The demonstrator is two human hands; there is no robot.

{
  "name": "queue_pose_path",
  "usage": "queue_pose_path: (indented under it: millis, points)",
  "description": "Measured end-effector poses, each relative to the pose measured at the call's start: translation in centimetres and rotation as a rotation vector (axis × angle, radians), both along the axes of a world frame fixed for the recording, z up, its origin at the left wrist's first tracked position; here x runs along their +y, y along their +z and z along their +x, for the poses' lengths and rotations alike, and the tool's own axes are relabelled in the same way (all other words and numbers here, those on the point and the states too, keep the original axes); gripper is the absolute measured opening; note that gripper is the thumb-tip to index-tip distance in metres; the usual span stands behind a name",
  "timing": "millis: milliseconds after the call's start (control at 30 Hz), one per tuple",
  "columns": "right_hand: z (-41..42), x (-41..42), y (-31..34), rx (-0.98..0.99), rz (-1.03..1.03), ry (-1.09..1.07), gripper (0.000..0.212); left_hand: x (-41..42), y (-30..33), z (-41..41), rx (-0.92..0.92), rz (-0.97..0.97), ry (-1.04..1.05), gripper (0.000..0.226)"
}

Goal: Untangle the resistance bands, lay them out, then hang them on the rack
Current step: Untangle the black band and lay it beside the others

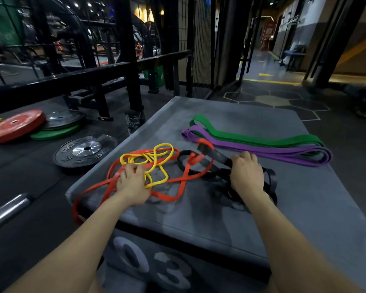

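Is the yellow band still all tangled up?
Yes, tangled. The yellow band twists into several loops and crosses over the orange band. The left hand is touching it.

Under the left hand [133, 185] lie a yellow band [156, 163] and an orange-red band [178, 187]; the right hand [246, 174] holds a black band [220, 157]. Beyond the right hand run a purple band [262, 152] and a green band [251, 139]. The worktop [220, 218] is mottled grey, its front face seemingly printed with pale numerals.
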State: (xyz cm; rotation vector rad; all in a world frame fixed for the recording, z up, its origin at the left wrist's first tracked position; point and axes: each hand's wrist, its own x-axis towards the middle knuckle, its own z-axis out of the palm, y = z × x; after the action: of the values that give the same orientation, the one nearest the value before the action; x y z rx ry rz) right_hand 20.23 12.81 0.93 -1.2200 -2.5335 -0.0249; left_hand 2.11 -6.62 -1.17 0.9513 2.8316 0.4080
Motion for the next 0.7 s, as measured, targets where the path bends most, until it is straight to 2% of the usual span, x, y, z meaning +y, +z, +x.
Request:
queue_pose_path:
  millis: [33,133,167,200,267,367,433,500,533,600,700]
  points:
    - [-0.1,-0.1,0.0,0.004,-0.006,0.003,0.028,0.3,0.6,0.6,-0.013,0.099,-0.005,0.065]
    - [-0.1,0.0,0.0,0.055,-0.062,0.025,0.031,1.4,2.3,2.3,0.09,0.57,-0.006,0.048]
    - [-0.1,-0.1,0.1,0.08,-0.089,0.036,0.029,2.1,2.4,2.7,0.104,0.672,-0.043,0.05]
    - [-0.2,0.0,0.1,0.108,-0.118,0.043,0.027,2.9,2.3,3.2,0.094,0.701,-0.109,0.057]
    - [-0.3,0.2,0.0,0.175,-0.159,0.046,0.018,5.2,1.4,4.2,0.008,0.622,-0.224,0.073]
    - [-0.5,0.6,-0.5,0.247,-0.181,0.061,0.009,8.6,-0.1,4.9,-0.03,0.517,-0.247,0.083]
    - [-0.5,0.9,-0.7,0.257,-0.204,0.064,0.008,10.0,-1.3,4.8,0.035,0.405,-0.26,0.076]
    - [-0.5,1.0,-0.8,0.26,-0.211,0.054,0.008,10.7,-2.4,4.6,0.16,0.231,-0.305,0.052]
    - [-0.5,1.1,-0.8,0.256,-0.219,0.046,0.008,10.7,-2.7,4.5,0.209,0.203,-0.326,0.04]
    - [-0.6,1.2,-0.8,0.236,-0.253,0.031,0.01,10.8,-2.6,4.2,0.183,0.329,-0.37,0.028]
    - [-0.8,1.0,-0.5,0.215,-0.259,0.015,0.014,9.8,-0.3,4.0,-0.039,0.663,-0.346,0.017]
